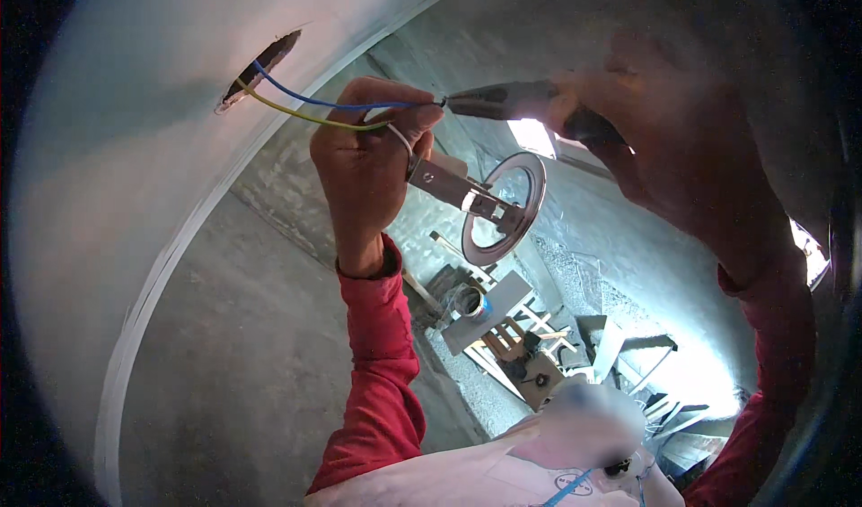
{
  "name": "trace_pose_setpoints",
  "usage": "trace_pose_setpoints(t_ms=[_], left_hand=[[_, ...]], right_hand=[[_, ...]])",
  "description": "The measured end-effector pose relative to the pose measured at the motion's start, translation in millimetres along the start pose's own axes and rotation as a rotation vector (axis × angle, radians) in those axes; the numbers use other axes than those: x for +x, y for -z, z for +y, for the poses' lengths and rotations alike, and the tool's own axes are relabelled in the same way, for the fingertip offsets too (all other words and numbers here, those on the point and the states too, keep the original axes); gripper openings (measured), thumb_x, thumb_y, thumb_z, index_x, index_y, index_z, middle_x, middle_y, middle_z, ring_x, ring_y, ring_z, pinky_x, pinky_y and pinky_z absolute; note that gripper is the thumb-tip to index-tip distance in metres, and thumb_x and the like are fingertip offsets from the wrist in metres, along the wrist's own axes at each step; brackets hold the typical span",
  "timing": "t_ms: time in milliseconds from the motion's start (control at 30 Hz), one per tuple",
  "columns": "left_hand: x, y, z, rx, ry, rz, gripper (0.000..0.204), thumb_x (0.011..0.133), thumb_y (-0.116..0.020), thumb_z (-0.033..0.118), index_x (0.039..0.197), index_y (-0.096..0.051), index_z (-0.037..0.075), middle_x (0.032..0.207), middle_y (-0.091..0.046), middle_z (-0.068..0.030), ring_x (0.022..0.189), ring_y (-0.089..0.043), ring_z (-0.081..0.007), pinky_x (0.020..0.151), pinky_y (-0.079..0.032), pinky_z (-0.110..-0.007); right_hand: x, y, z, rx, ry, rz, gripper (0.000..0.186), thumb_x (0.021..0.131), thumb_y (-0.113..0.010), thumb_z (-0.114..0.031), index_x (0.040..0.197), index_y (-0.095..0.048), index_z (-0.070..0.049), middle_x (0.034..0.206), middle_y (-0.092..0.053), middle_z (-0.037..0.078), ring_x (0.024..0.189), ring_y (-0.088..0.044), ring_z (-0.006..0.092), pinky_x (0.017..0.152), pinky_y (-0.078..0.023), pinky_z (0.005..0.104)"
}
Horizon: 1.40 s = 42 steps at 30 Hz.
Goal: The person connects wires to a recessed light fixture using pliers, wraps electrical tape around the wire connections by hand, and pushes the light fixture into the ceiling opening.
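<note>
My left hand point(362, 161) pinches a blue wire point(310, 100) and a yellow-green wire point(305, 116), both coming out of a ragged hole point(278, 55) in the white ceiling. A ring-shaped light fixture point(536, 206) with a metal bracket point(440, 179) hangs beside those fingers, a short white lead point(400, 141) running to it. Dark-jawed pliers point(503, 101) are gripped in my right hand point(664, 130). Their tips meet the dark end of the wires just past my left fingertips. Shadow hides part of the right hand's grip.
Far below, a bucket point(470, 302) stands by a grey board point(485, 314) among wooden pieces point(507, 336). Loose panels and scraps point(611, 345) lie toward the right. Bare grey walls point(242, 327) surround the space, and bright light enters through an opening point(532, 136).
</note>
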<state>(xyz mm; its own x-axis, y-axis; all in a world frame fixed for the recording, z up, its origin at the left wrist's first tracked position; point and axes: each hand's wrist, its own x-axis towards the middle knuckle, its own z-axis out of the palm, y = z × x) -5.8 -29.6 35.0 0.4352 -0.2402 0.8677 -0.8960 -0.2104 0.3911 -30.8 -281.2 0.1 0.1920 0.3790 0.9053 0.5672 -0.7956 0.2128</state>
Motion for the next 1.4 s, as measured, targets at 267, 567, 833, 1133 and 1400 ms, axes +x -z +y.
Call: trace_pose_setpoints(t_ms=[267, 567, 833, 1133, 1400], left_hand=[[2, 0, -6, 0.091, -0.011, 0.025, 0.012, 0.082, -0.071, -0.005, 0.088, -0.063, 0.0, 0.07, -0.064, -0.004, 0.056, -0.056, -0.0069, 0.05, -0.041, -0.02], [5, -3, -9, 0.12, -0.077, 0.023, 0.011, 0.082, -0.071, -0.003, 0.089, -0.064, 0.001, 0.071, -0.065, -0.0033, 0.056, -0.056, -0.0059, 0.049, -0.041, -0.019], [4, -7, -11, 0.139, -0.078, 0.071, 0.012, 0.082, -0.071, -0.004, 0.089, -0.064, 0.002, 0.072, -0.065, -0.0023, 0.056, -0.056, -0.0051, 0.05, -0.041, -0.018], [2, -9, -8, 0.16, -0.026, 0.074, 0.012, 0.083, -0.071, 0.0, 0.09, -0.061, 0.002, 0.075, -0.062, -0.0029, 0.056, -0.056, -0.0087, 0.049, -0.041, -0.021], [11, -15, -29, 0.087, -0.194, 0.176, 0.011, 0.085, -0.069, 0.001, 0.091, -0.061, 0.002, 0.078, -0.062, -0.0043, 0.058, -0.057, -0.01, 0.051, -0.045, -0.022]], right_hand=[[0, 6, -8, -0.209, -0.024, -0.027, 0.029, 0.076, -0.075, -0.017, 0.104, -0.068, -0.018, 0.107, -0.066, 0.009, 0.089, -0.066, 0.0259, 0.071, -0.056, 0.0369], [-3, 5, -12, -0.267, -0.022, 0.029, 0.031, 0.077, -0.075, -0.016, 0.107, -0.068, -0.018, 0.111, -0.063, 0.013, 0.092, -0.066, 0.0261, 0.073, -0.056, 0.0354], [-2, 4, -17, -0.37, -0.036, 0.006, 0.036, 0.073, -0.08, -0.016, 0.106, -0.067, -0.015, 0.111, -0.063, 0.012, 0.092, -0.067, 0.027, 0.073, -0.058, 0.0338], [-3, -1, -20, -0.221, -0.094, 0.01, 0.034, 0.073, -0.079, -0.013, 0.104, -0.066, -0.014, 0.102, -0.064, 0.013, 0.081, -0.069, 0.0254, 0.065, -0.057, 0.0327], [-2, -26, -22, 0.093, -0.251, -0.095, 0.02, 0.087, -0.067, -0.017, 0.106, -0.066, -0.011, 0.089, -0.067, 0.012, 0.069, -0.066, 0.0265, 0.058, -0.05, 0.0366]])
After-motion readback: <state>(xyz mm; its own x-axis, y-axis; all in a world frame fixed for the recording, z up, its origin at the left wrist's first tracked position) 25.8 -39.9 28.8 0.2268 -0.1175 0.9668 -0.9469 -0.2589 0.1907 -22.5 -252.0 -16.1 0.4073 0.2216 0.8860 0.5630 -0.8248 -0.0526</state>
